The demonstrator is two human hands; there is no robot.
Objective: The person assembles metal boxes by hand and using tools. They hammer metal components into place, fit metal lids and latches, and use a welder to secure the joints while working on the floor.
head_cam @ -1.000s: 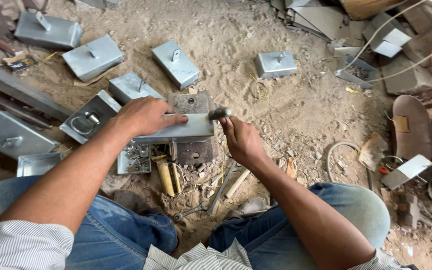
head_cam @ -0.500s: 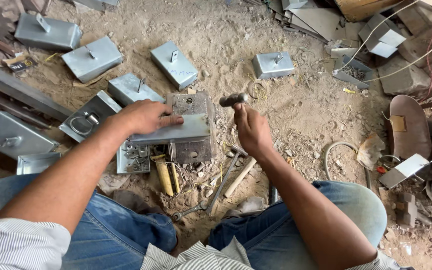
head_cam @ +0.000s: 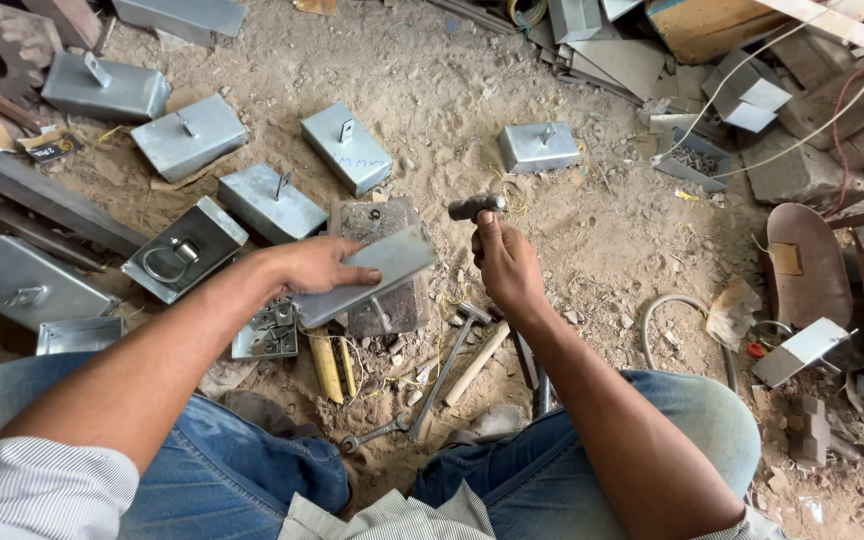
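Near the top edge, right of middle, we are seeing a tan carton (head_cam: pixel 712 25) lying among metal scrap, and at the upper left a small dark label (head_cam: pixel 50 148) is resting on the dirt. Our left hand (head_cam: pixel 317 268) is lying flat with fingers spread on a grey sheet (head_cam: pixel 382 270), pressing it onto the block (head_cam: pixel 392 305) at mid-frame. Our right hand (head_cam: pixel 507 265) is clenching a hammer (head_cam: pixel 476 208), its head raised just right of the sheet's corner.
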